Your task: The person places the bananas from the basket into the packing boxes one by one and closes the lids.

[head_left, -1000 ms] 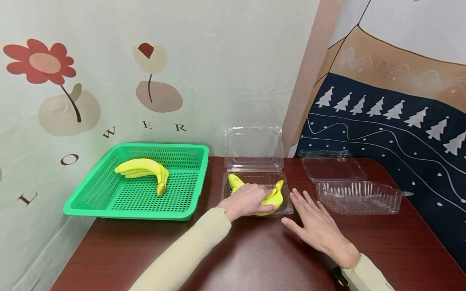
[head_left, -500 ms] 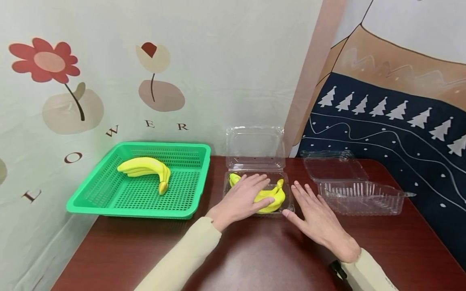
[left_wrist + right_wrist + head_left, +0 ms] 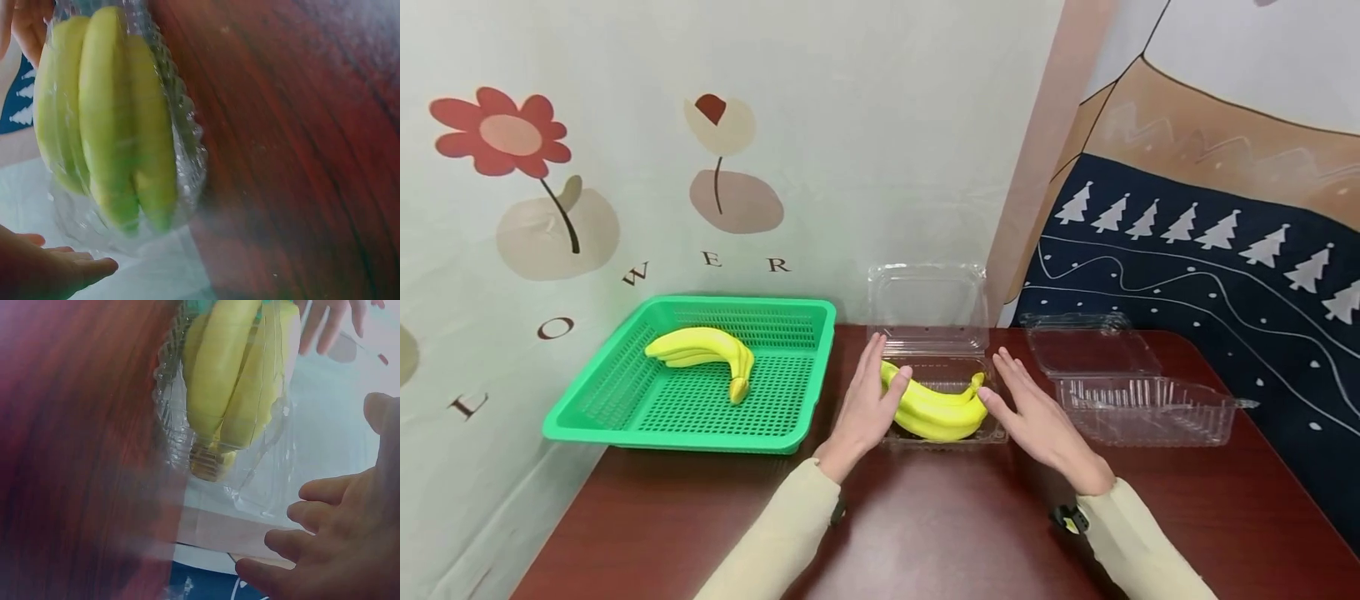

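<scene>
A bunch of yellow bananas [image 3: 942, 414] lies in a clear plastic clamshell box [image 3: 917, 439] whose lid [image 3: 928, 308] stands up at the back. My left hand [image 3: 867, 408] is at the box's left side, fingers straight and pointing away from me. On the opposite side, my right hand [image 3: 1033, 417] has its fingers extended, its thumb near the banana stem. Neither hand grips anything. In the left wrist view the bananas [image 3: 109, 119] show through the clear wall, and in the right wrist view their stem end [image 3: 209, 462] is seen.
A green basket [image 3: 677, 442] with another bunch of bananas [image 3: 700, 346] sits on the left of the brown table [image 3: 917, 533]. To the right stands a second clear box [image 3: 1142, 408], lid open. A printed cloth [image 3: 850, 167] hangs behind.
My left hand has let go of the bananas and moved left, to the box's left side. My right hand has stayed on the right, turning slightly inward. The bananas now show more fully.
</scene>
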Available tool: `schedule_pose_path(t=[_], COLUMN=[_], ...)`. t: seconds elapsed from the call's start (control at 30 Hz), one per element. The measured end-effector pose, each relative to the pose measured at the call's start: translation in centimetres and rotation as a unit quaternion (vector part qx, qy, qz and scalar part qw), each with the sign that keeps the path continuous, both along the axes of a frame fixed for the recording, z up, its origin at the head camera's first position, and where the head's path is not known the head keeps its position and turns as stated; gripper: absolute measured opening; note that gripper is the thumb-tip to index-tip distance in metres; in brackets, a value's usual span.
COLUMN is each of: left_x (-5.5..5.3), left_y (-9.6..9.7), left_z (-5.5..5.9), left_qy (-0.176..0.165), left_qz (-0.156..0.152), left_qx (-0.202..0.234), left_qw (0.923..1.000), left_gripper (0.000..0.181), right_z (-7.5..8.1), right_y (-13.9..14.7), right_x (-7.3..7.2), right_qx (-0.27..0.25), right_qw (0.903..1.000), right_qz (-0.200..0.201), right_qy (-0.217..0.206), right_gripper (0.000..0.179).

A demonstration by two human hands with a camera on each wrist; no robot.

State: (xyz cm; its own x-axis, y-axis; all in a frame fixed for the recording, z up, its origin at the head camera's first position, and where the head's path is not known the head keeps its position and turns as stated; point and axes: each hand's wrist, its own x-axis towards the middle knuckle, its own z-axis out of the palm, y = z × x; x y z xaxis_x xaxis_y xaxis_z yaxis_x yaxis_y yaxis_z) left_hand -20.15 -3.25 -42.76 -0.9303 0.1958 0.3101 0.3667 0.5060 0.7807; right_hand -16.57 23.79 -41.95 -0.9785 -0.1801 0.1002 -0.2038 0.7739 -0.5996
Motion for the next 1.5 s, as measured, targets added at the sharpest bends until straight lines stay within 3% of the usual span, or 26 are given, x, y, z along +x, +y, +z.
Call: schedule_pose_path(t=[0.33, 0.53, 0.7, 0.93, 1.1, 1.3, 1.5], left_x=[-1.8, -3.0, -3.9, -4.3, -4.5, -4.9, -4.8], left_y=[-1.4, -1.5, -1.1, -0.4, -0.2, -0.1, -0.2], left_z=[-0.7, -0.6, -0.4, -0.5, -0.7, -0.8, -0.8], left_qy=[-0.043, -0.079, -0.090, -0.104, -0.116, -0.117, -0.114], left_qz=[0.056, 0.058, 0.063, 0.069, 0.090, 0.082, 0.081], left_qx=[0.037, 0.048, 0.060, 0.093, 0.105, 0.134, 0.185], left_qw=[0.9968, 0.9941, 0.9921, 0.9877, 0.9836, 0.9806, 0.9727], left_gripper=[0.076, 0.078, 0.077, 0.075, 0.076, 0.076, 0.072], right_z=[-0.1, 0.0, 0.3, 0.2, -0.1, -0.3, -0.1], right_y=[-0.3, -0.1, -0.4, -0.6, -0.5, -0.5, -0.2], right_x=[-2.6, -4.1, -5.3, -6.7, -7.5, -7.9, -7.5], right_qx=[-0.081, -0.109, -0.120, -0.148, -0.165, -0.207, -0.253], right_qw=[0.9967, 0.9938, 0.9922, 0.9857, 0.9807, 0.9740, 0.9643], right_qz=[0.006, 0.004, 0.002, -0.024, -0.029, -0.029, -0.031], right_qy=[-0.002, -0.021, -0.032, -0.076, -0.100, -0.088, -0.071], right_gripper=[0.075, 0.075, 0.078, 0.086, 0.088, 0.084, 0.077])
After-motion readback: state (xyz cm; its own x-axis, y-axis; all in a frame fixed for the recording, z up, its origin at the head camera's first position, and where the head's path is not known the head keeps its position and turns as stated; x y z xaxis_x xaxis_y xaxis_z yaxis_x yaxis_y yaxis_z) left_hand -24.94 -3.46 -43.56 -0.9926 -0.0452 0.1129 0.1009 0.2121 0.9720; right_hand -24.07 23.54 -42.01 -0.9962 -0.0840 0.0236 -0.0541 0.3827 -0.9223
